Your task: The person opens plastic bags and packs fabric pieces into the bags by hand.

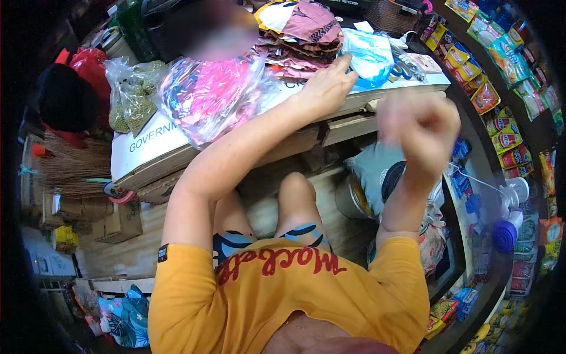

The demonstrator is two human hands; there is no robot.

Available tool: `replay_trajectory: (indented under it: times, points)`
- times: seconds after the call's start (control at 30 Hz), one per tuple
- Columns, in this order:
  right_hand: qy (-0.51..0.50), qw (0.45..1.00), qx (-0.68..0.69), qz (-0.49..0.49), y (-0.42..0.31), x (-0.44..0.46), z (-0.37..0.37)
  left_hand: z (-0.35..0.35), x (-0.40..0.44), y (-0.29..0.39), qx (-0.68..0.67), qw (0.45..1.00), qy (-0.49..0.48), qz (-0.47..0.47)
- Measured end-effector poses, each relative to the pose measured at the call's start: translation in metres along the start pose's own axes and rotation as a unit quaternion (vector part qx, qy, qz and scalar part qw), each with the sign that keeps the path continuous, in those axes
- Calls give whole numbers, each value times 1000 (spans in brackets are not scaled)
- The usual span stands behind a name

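My left hand (331, 88) reaches over the table edge and touches the blue and white plastic bag (368, 56); its fingers are bent near the bag's left side, and their grip is unclear. Left of it stands a stack of folded patterned cloths (300, 38). A clear plastic bag of pink and blue cloth (206, 94) lies by my left forearm. My right hand (421, 127) is raised in front of the table's right end, its fingers curled but smeared by motion. Scissors with blue handles (404, 69) lie just right of the blue bag.
Bags of green grains (137, 94) sit at the table's left end, beside a red bag (91, 65). Hanging packets (510, 138) line the right side. A white and purple fan (508, 230) stands at the right. A blurred patch covers the top.
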State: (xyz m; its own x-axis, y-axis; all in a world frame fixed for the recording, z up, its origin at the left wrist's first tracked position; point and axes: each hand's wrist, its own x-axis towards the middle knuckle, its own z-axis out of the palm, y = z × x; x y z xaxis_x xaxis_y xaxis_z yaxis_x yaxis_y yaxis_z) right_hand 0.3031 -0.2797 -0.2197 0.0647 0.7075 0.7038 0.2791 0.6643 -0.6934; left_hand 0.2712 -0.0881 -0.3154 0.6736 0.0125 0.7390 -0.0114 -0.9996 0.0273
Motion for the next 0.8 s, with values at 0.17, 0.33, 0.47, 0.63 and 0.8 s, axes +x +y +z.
replay_trajectory:
  times: [0.17, 0.33, 0.47, 0.63, 0.8]
  points:
    - [28, 889, -452, 66, 141, 28, -78, 0, 0, 1, -26, 998, -30, -41]
    - [-35, 736, -672, 72, 167, 29, -69, -2, 0, -2, -31, 998, -34, -34]
    - [54, 821, -562, 83, 180, 31, -77, -1, 0, -4, -28, 998, -24, -51]
    - [95, 905, -396, 127, 169, 34, -77, 0, 0, -4, -48, 996, -21, -66]
    - [101, 976, -90, 174, 164, 38, -83, -7, 7, 4, -103, 983, 4, -152]
